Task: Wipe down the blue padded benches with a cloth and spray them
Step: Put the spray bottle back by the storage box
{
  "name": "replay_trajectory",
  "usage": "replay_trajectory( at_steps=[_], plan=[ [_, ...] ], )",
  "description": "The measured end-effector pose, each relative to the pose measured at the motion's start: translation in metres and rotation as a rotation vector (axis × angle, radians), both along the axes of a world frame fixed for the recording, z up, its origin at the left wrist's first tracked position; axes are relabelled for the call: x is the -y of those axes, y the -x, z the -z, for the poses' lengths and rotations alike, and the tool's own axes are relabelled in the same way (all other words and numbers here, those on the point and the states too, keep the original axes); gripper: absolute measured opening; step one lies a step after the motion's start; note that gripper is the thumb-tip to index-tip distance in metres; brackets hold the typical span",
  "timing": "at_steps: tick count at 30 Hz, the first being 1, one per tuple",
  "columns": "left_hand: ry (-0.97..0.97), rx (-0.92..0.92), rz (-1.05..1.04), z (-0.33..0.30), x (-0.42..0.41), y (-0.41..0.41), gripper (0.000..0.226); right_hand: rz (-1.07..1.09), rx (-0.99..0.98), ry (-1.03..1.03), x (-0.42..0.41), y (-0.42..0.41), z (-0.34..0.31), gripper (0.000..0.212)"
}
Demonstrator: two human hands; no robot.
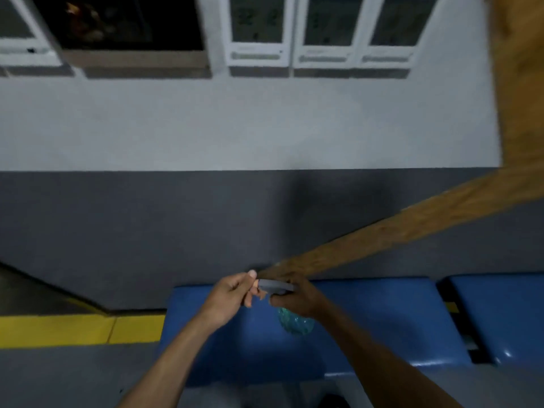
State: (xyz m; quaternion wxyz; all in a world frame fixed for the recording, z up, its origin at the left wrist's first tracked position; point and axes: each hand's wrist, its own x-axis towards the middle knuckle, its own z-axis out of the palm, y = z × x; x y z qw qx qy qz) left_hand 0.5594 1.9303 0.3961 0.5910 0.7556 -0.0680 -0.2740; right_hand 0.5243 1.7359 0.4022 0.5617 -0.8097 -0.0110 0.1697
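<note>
A blue padded bench (382,319) lies below me against the grey wall, and a second blue bench (500,313) sits to its right across a narrow gap. My right hand (297,298) holds a spray bottle (294,322) over the first bench by its neck; the bottle has a teal body and a grey trigger head. My left hand (232,295) pinches the nozzle tip of the grey head with thumb and fingers. No cloth shows in view.
A brown wooden rail (412,231) slants from the hands up to the right and meets a wooden post (518,83). The wall is white above and grey below, with windows at the top. A yellow floor stripe (73,331) runs at the left.
</note>
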Motion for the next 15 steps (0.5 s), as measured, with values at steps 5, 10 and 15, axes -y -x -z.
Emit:
replay_trajectory(
  at_steps=[5, 10, 15],
  plan=[
    [0.039, -0.030, 0.226, -0.029, 0.129, 0.012, 0.048, 0.164, -0.039, -0.028, 0.115, 0.052, -0.029, 0.044],
    [0.084, -0.012, 0.454, -0.046, 0.293, 0.044, 0.045, 0.328, -0.040, -0.031, 0.266, 0.115, -0.042, 0.047],
    [0.157, 0.110, 0.653, -0.062, 0.453, 0.087, 0.043, 0.507, -0.012, -0.028, 0.406, 0.181, -0.059, 0.043]
  ],
)
